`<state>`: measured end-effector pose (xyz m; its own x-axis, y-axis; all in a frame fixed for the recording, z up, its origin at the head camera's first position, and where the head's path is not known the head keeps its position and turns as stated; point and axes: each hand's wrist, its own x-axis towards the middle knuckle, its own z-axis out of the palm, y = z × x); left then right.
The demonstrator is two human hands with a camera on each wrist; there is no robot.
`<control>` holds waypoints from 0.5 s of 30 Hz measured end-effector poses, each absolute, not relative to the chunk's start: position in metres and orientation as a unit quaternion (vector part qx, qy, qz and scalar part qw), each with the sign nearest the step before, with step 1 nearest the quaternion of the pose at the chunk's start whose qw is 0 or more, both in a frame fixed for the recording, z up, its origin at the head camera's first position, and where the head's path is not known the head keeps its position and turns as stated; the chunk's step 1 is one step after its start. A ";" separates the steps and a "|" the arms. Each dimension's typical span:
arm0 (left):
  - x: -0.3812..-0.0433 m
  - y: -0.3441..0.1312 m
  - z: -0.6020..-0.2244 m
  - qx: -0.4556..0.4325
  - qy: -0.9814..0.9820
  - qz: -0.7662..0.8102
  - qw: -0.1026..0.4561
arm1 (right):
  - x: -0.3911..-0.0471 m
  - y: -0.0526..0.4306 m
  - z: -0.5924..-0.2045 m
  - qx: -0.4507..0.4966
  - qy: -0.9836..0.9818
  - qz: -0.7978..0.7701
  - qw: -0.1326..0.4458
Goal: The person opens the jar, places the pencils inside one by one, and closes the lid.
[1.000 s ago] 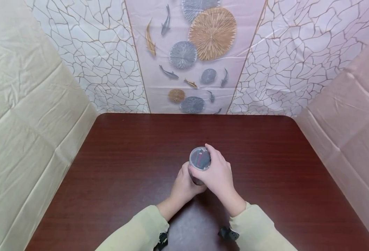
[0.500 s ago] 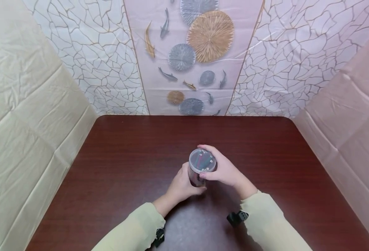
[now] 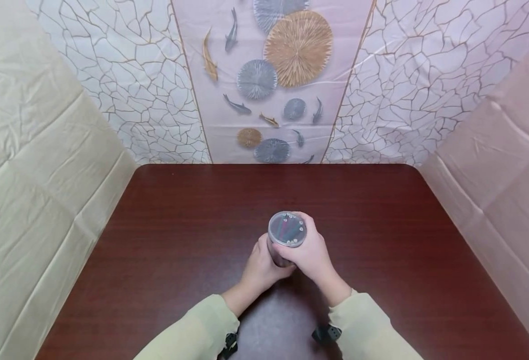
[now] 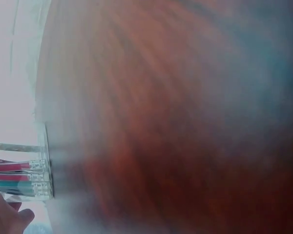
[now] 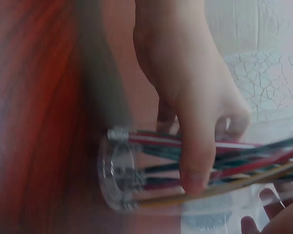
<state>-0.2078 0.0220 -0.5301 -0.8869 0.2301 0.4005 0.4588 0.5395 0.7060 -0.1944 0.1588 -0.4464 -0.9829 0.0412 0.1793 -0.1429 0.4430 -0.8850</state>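
Note:
A clear cylindrical jar (image 3: 287, 230) stands upright in front of me, its round transparent top facing up. Long slim red, green and yellowish pen-like sticks (image 5: 244, 165) show through its wall, though their exact kind is unclear. My left hand (image 3: 261, 267) grips the lower part of the jar, thumb across the near side; in the right wrist view this hand (image 5: 185, 83) appears close to the jar's base. Around the upper rim curls my right hand (image 3: 309, 250), its thumb on the near side. The left wrist view catches only the jar's base end (image 4: 43, 170) and part of a hand (image 4: 5, 214).
The dark red-brown table (image 3: 179, 215) stretches around both hands. Behind it hangs a patterned cloth (image 3: 269, 85), and cream cloth walls (image 3: 35, 175) flank the sides. A black strap device (image 3: 326, 334) sits at the right wrist.
My right hand swung right and exposed more of the jar's top half a second ago; now it is back around the rim's right side. The left hand keeps its hold.

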 end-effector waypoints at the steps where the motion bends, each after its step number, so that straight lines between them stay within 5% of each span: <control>1: -0.208 0.022 -0.530 -0.199 -0.868 -0.434 0.133 | -0.194 0.158 -0.447 0.023 -0.844 0.529 0.093; 15: -0.219 0.016 -0.535 -0.202 -0.905 -0.359 0.111 | -0.199 0.164 -0.497 0.055 -0.845 0.522 0.108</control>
<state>-0.2188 0.0157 -0.5351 -0.8940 0.2853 0.3455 0.4446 0.6610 0.6045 -0.1985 0.1637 -0.4967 -0.9708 0.0189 0.2393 -0.2055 0.4499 -0.8691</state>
